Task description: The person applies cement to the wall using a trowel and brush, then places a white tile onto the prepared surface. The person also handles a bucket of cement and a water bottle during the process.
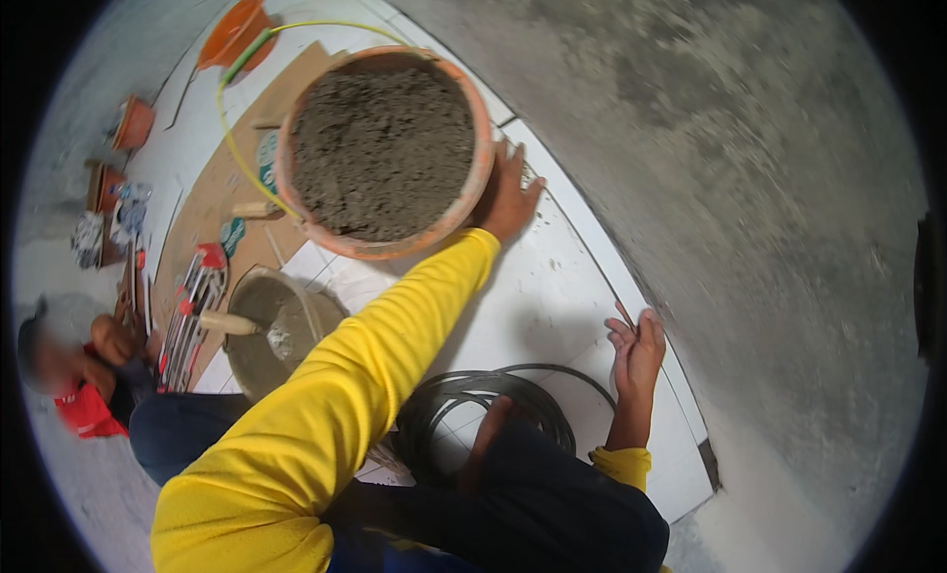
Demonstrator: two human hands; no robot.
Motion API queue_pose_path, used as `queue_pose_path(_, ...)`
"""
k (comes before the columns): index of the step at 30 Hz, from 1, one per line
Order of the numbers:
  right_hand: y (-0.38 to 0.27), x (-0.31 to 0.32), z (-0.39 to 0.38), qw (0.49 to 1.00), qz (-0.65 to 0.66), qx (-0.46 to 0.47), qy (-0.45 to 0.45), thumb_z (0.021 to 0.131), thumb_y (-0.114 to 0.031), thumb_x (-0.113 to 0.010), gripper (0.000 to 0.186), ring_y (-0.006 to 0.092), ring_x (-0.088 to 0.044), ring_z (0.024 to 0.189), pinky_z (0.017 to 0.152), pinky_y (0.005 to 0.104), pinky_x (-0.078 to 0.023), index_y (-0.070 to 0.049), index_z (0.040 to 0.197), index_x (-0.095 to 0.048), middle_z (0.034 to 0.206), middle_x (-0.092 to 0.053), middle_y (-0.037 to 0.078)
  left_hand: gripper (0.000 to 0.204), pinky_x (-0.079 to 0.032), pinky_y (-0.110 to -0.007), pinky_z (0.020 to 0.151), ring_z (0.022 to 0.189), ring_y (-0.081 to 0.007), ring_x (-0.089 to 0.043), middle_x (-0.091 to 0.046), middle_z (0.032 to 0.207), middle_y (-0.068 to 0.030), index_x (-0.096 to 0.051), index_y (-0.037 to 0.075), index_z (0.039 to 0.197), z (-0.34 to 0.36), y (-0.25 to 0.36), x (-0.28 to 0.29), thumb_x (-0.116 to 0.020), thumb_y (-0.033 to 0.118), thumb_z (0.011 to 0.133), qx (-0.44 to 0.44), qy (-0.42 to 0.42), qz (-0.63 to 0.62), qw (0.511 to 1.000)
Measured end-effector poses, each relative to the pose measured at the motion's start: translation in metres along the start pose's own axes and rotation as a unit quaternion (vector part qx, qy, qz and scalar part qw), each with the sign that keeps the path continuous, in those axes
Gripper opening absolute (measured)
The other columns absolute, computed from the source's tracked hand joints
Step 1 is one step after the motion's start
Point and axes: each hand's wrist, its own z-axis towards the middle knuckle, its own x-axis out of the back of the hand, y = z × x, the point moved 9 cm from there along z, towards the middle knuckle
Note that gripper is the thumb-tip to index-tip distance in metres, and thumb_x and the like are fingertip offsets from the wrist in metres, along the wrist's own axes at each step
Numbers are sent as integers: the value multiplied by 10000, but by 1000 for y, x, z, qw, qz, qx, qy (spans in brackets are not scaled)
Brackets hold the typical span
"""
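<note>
My left hand (508, 200) reaches past a large orange bucket (288, 179) filled with grey mortar (380, 149), fingers spread at the white tiled floor (523, 277) beside the bucket's right side. My right hand (636, 361) is lower right, fingers apart and slightly bent, fingertips at a narrow white strip (574, 218) along the foot of the grey wall (769, 179); nothing shows clearly held in it. A dull plastic bucket (247, 326) with a wooden-handled tool (227, 322) stands left of my yellow left sleeve. A coil of black hose (552, 410) lies between my hands, below them.
At left a co-worker in red (84, 405) sits beside a red-and-silver tile cutter (192, 317). Cardboard (197, 233) lies under tools. An orange basin (232, 31), small orange containers (133, 124) and a yellow hose (232, 144) are toward the upper left.
</note>
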Motion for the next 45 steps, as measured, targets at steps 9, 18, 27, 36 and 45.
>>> queue_pose_path(9, -16, 24, 5, 987, -98, 71, 103, 1012, -158, -699, 516, 131, -621, 718, 619, 268, -472, 110, 1423, -537, 958, -669, 79, 767, -182, -512, 1278, 1569, -454, -160, -172, 1689, -307, -417, -38, 1546, 14, 2, 1, -768, 234, 922, -31, 5, 40, 999)
queue_pose_path(18, -13, 31, -2, 974, -89, 71, 195, 951, -181, -768, 399, 99, -540, 603, 526, 235, -410, 66, 1253, -685, 940, -721, 79, 741, -197, -512, 1273, 1562, -446, -207, -242, 1678, -299, -480, -33, 1521, 12, 8, 7, -785, 263, 914, -58, 37, 70, 995)
queue_pose_path(27, -13, 28, -4, 971, -91, 82, 206, 929, -187, -789, 334, 122, -554, 595, 513, 257, -430, 56, 1149, -725, 894, -718, 89, 789, -177, -524, 1274, 1556, -493, -181, -237, 1655, -357, -447, -58, 1529, 12, 5, 5, -804, 251, 897, -69, 41, 61, 995)
queue_pose_path(36, -7, 30, -3, 974, -99, 66, 194, 943, -156, -771, 324, 136, -573, 619, 544, 279, -448, 67, 1173, -719, 877, -705, 77, 791, -157, -533, 1275, 1560, -484, -157, -189, 1669, -346, -439, -87, 1518, 10, 6, 10, -795, 261, 903, -58, 36, 50, 996)
queue_pose_path(45, -4, 32, 9, 986, -73, 65, 138, 949, -173, -768, 320, 141, -580, 620, 543, 284, -442, 55, 1171, -727, 870, -694, 67, 864, -174, -540, 1272, 1547, -478, -201, -223, 1652, -350, -378, -128, 1523, 19, 34, 8, -814, 258, 885, -82, 41, 174, 980)
